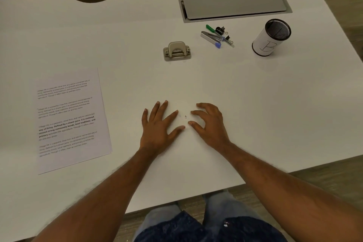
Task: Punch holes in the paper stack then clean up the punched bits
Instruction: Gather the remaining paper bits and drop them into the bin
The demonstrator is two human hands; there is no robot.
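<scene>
White bench top [255,104] lies under both hands in the lower middle of the frame. The left grip [160,125] is flat on it, fingers straight and spread, holding nothing. The right grip [210,125] sits just beside it, fingers arched with their tips down on the bench, also holding nothing. The two thumbs and forefingers point toward each other and frame a small gap. In that gap lies one tiny dark-marked punched bit [185,117], touching neither hand; any other bits there are too pale to make out against the white surface.

Above the hands, near the frame's centre, stands the beige hole punch [177,51], apart from both hands. To its upper right is a small cluster: a silver stapler [209,37], a green pen [210,28], a blue-capped pen [218,45] and two black binder clips [220,30], all touching or close together. Further right stands a black mesh cup [272,37] wrapped in white paper marked with a "B". A grey cable flap [234,6] is set into the bench at the upper right.

The paper stack [72,120], printed with paragraphs of text, lies flat at the middle left, well apart from the hands and the punch.
</scene>
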